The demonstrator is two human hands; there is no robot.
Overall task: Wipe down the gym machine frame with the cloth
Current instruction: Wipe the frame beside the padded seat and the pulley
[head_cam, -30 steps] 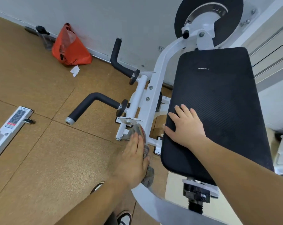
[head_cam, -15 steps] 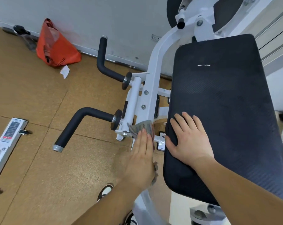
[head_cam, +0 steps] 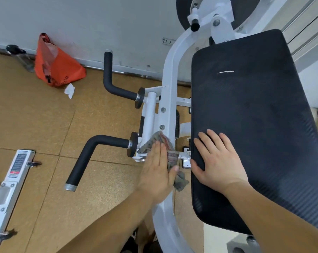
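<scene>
Cloth (head_cam: pixel 155 142) under flat left hand (head_cam: pixel 157 172) on white frame (head_cam: pixel 170 84), pad (head_cam: pixel 245 125) logo (head_cam: pixel 225 71) illegible

Glossy white metal frame (head_cam: pixel 170 92), matt ribbed pad (head_cam: pixel 254 125), woven cloth (head_cam: pixel 154 141)

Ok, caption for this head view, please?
The left hand presses a grey striped cloth against the white metal machine frame while the right hand rests flat on the black padded seat.

No legible text anywhere.
- Black pad (head_cam: pixel 254 125): small white logo mark (head_cam: pixel 225 71), unreadable.
- White frame piece (head_cam: pixel 1 198) on the floor: sticker (head_cam: pixel 17 164) with black and red bands, print too small to read.
- Orange bag (head_cam: pixel 61 68): dark print, illegible.
- Cloth (head_cam: pixel 155 141): red patterned band, no readable lettering.
</scene>
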